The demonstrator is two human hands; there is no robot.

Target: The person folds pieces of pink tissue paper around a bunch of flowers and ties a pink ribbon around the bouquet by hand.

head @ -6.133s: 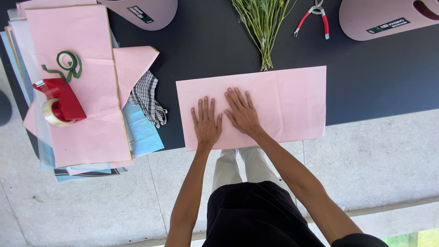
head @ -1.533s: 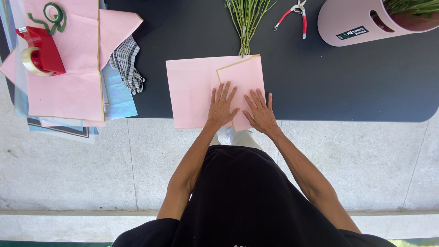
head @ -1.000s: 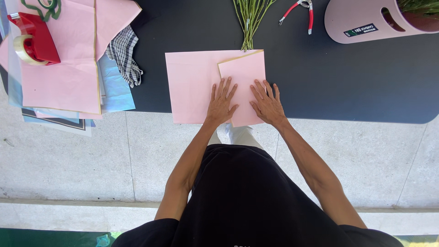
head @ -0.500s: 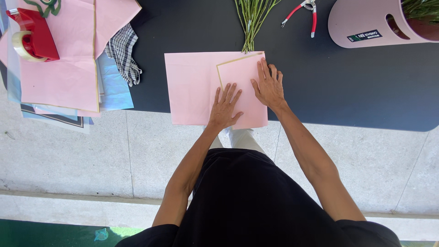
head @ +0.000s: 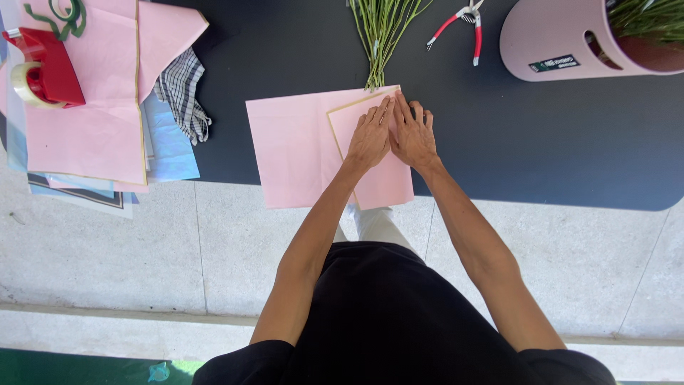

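Note:
A pink paper sheet (head: 292,153) lies on the black table (head: 541,135), its right part folded over into a gold-edged flap (head: 385,182). My left hand (head: 370,135) and my right hand (head: 413,134) rest flat, side by side, on the upper part of that flap, fingers pointing away from me and pressing it down. Neither hand holds anything. A bundle of green stems (head: 381,32) lies just beyond the paper's far edge.
Red-handled pruning shears (head: 459,21) lie right of the stems. A pink pot (head: 563,39) with greenery stands at the far right. At the left lie stacked pink and blue papers (head: 92,121), a red tape dispenser (head: 43,68), green ribbon (head: 60,14) and a checked cloth (head: 182,89).
The sheet's right part has been folded over. Both hands have slid up the flap toward its far edge and now lie close together.

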